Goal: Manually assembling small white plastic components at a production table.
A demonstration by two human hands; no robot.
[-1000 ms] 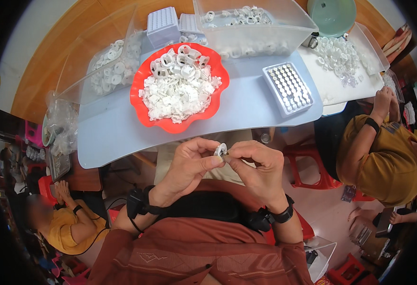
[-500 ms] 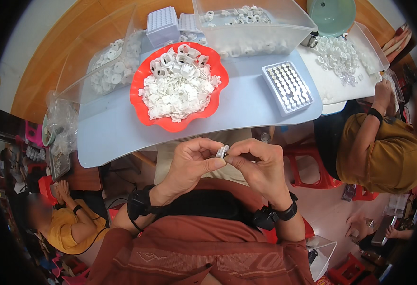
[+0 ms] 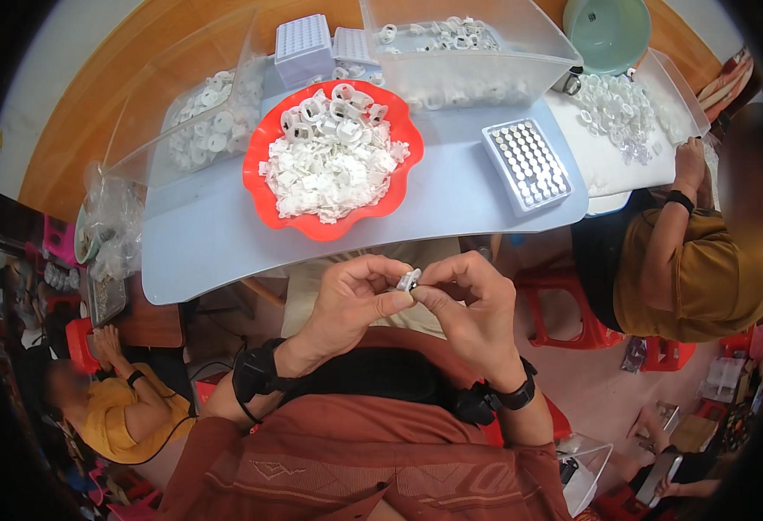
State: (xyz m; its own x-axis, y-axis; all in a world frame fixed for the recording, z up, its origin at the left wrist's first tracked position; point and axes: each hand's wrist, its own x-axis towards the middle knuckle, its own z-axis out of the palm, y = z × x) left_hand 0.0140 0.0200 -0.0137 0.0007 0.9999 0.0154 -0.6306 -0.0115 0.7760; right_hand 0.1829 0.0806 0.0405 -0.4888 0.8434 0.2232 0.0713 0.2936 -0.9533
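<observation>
Two bare hands work close together just off the near edge of the desk (image 3: 451,195), a small white part (image 3: 408,280) pinched between them. From where I stand, the left hand (image 3: 351,295) has the part's left side between thumb and fingertips, its other fingers curled in loosely. The right hand (image 3: 472,300) closes thumb and forefinger on the opposite side, where a small dark bit shows; I can't tell what it is. On the desk beyond, a red bowl (image 3: 316,229) with a wavy rim is heaped with little white pieces, and several larger white rings lie at its far side. Over to the right sits a pale tray (image 3: 541,207) of round, white-topped pieces in rows. Behind the bowl stand a stack of lilac trays (image 3: 303,65) and a clear bin (image 3: 477,74) of white parts; another bin (image 3: 134,156), also clear, is at the left. Clear rings (image 3: 616,108) lie piled near a green basin (image 3: 607,39). One co-worker (image 3: 703,278) in mustard sits at the right, another in yellow (image 3: 134,421) at the lower left.
</observation>
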